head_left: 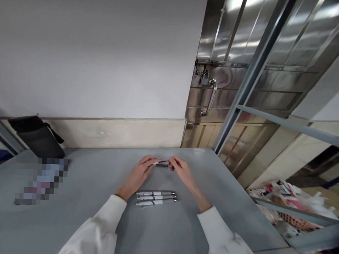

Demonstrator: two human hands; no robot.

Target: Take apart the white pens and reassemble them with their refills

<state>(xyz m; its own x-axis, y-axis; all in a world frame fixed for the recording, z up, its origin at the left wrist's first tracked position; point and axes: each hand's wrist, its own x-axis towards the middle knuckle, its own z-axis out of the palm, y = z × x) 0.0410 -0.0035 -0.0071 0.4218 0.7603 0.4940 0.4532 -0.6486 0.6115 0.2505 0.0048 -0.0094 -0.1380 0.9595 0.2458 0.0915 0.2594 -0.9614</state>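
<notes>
Above the grey table, a slim black-and-white pen [162,163] spans the gap between my two hands. The fingers of my left hand [141,172] are closed on its white left end. At its dark right end, my right hand [181,170] pinches with thumb and fingertips, which hide the tip. Just below the held pen is a dark strip; whether it is a pen part or a shadow I cannot tell. Nearer to me, three white pens [156,198] with dark markings and shiny tips lie side by side, between my forearms.
The grey table [98,221] meets a wall at the back. A black pouch [37,136] with a strap stands at back left, beside a blurred-out item [42,181]. On the right are a metal frame post [244,85], a padlocked metal door [221,95] and a basket [297,220] with plastic bags.
</notes>
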